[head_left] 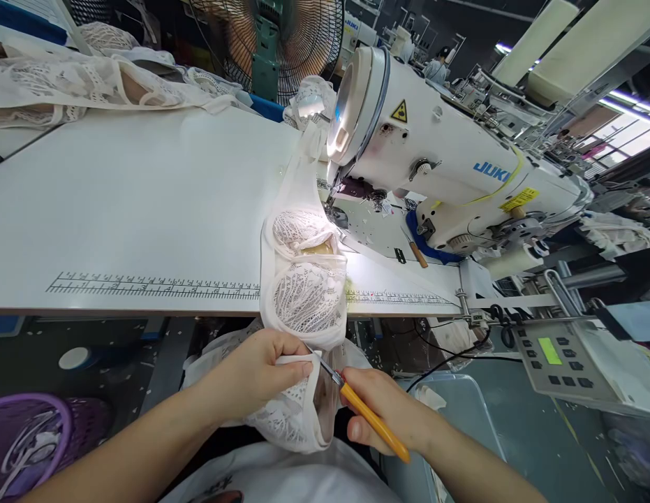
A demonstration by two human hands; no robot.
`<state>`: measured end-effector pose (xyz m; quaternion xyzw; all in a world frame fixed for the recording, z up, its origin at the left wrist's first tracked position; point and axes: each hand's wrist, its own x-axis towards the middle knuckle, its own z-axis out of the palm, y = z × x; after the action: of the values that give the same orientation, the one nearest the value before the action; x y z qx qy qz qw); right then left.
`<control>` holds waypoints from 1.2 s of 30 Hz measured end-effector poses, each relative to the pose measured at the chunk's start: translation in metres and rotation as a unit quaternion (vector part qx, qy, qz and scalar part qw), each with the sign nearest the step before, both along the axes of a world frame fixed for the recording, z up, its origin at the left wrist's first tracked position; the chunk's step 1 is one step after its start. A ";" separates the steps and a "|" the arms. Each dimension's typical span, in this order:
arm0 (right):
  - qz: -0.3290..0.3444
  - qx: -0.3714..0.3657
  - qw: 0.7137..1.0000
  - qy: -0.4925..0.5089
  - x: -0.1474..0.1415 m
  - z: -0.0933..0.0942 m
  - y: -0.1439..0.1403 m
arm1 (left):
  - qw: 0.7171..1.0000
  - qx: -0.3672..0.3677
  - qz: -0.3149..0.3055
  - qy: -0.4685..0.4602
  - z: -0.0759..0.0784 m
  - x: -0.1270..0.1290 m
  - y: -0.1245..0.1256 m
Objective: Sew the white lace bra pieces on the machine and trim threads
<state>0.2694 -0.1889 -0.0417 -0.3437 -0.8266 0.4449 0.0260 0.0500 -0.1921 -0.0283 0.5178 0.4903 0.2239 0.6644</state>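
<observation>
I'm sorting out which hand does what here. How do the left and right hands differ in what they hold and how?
The left hand pinches the lace garment's edge between thumb and fingers; the right hand closes around a yellow-handled snipper. The left hand's grip is on soft fabric, the right's on a rigid tool whose metal tip points at that edge. Both sit below the table, close together.

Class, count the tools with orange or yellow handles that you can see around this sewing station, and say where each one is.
2. One, a thread snip, is in the right hand, tip at the lace garment. The other lies on the table beside the sewing machine. Others may be hidden.
</observation>
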 end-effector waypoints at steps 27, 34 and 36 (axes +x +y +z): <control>-0.134 -0.009 0.989 0.058 -0.007 -0.018 -0.007 | 0.997 0.038 0.031 0.058 0.008 -0.009 -0.004; -0.135 0.033 0.980 0.144 -0.023 0.006 -0.017 | 0.991 0.043 0.128 0.008 0.004 -0.015 -0.017; -0.104 0.097 0.979 0.145 -0.031 0.003 -0.021 | 0.988 0.036 0.153 -0.005 0.001 -0.017 -0.022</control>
<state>0.2389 -0.2100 -0.0384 -0.3554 -0.8130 0.4028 0.2247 0.0335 -0.2142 -0.0274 0.4591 0.5518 0.3427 0.6060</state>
